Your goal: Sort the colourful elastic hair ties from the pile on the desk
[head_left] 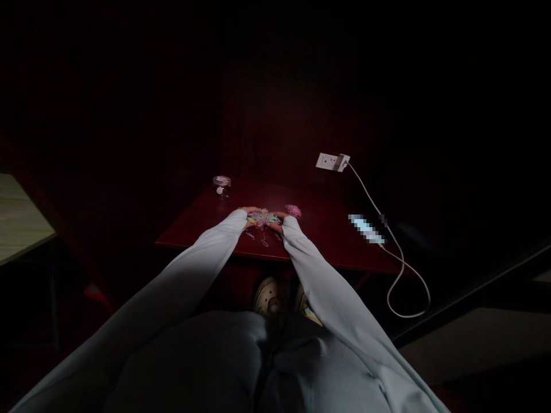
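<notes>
Your work surface is the dark red table (327, 246). A clear container (221, 183) stands beyond your left hand (248, 216), toward the far side. A pink bundle (293, 210) lies just beside your right hand (278, 221), on its far side. Well to the right, a pixelated bright object (367, 229) connects by a white cable (403, 258) to the wall outlet (328, 161), apart from both hands. Loose strands (264, 242) lie between your hands and the near edge. The multicoloured pile (263, 217) is located between your hands, which curve around it from opposite sides; whether your fingertips pinch any piece cannot be determined.
</notes>
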Demonstrator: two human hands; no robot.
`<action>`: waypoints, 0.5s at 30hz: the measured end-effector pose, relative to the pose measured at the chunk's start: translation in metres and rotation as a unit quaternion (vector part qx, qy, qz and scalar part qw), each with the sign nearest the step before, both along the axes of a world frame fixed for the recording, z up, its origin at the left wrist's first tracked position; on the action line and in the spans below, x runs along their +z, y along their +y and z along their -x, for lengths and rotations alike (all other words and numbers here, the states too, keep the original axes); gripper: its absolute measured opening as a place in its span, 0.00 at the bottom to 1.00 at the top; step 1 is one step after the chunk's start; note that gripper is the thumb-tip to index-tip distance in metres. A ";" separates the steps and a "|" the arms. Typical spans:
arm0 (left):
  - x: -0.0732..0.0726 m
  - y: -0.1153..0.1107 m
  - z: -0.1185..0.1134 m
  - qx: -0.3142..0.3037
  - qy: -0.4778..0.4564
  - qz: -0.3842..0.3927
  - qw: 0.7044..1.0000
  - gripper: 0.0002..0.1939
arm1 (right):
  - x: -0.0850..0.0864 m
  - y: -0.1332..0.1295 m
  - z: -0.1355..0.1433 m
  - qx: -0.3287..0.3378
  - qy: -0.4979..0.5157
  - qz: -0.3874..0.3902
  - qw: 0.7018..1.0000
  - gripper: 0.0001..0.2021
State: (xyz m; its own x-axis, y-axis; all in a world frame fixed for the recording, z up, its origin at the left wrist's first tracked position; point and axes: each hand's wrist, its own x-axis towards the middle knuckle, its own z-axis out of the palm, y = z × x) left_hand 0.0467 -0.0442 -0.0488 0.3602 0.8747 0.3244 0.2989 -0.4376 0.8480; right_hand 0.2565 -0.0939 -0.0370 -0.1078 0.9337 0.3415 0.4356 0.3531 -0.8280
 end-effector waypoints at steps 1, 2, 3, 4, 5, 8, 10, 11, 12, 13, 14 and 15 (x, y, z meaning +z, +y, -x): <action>0.000 0.001 -0.001 0.005 -0.002 0.005 1.000 0.26 | 0.000 0.000 0.000 0.001 0.021 0.004 1.000 0.25; 0.000 0.002 -0.002 0.009 -0.004 0.009 1.000 0.27 | 0.001 0.000 0.000 0.004 0.040 0.008 0.999 0.25; -0.001 0.003 -0.003 0.012 -0.004 0.010 1.000 0.28 | 0.002 -0.001 0.001 0.005 0.056 0.012 0.998 0.25; -0.001 0.004 -0.004 0.015 -0.004 0.012 1.000 0.28 | 0.003 -0.002 0.001 0.003 0.067 0.015 0.998 0.24; -0.002 0.005 -0.004 0.017 -0.003 0.013 1.000 0.29 | 0.004 -0.003 0.001 0.001 0.073 0.017 0.997 0.24; -0.005 0.009 -0.004 0.032 0.007 0.020 0.999 0.28 | 0.008 -0.004 0.002 0.000 0.079 0.027 0.997 0.24; -0.007 0.011 -0.002 0.030 0.010 0.016 0.999 0.28 | 0.008 -0.004 0.003 0.005 0.088 0.036 0.995 0.25; -0.008 0.013 -0.001 0.024 0.008 0.011 1.000 0.29 | 0.007 -0.004 0.003 0.008 0.096 0.040 0.995 0.25; -0.008 0.014 -0.001 0.016 0.005 0.006 1.000 0.30 | 0.006 -0.002 0.003 0.010 0.105 0.042 0.994 0.26; -0.008 0.015 0.000 0.010 0.003 0.004 1.000 0.31 | 0.005 -0.001 0.003 0.011 0.114 0.044 0.992 0.26; -0.007 0.015 0.001 0.006 0.001 0.005 1.000 0.31 | 0.003 0.001 0.003 0.009 0.122 0.045 0.991 0.26; -0.006 0.015 0.001 0.003 -0.005 0.011 1.000 0.31 | 0.002 0.003 0.004 0.005 0.128 0.048 0.991 0.26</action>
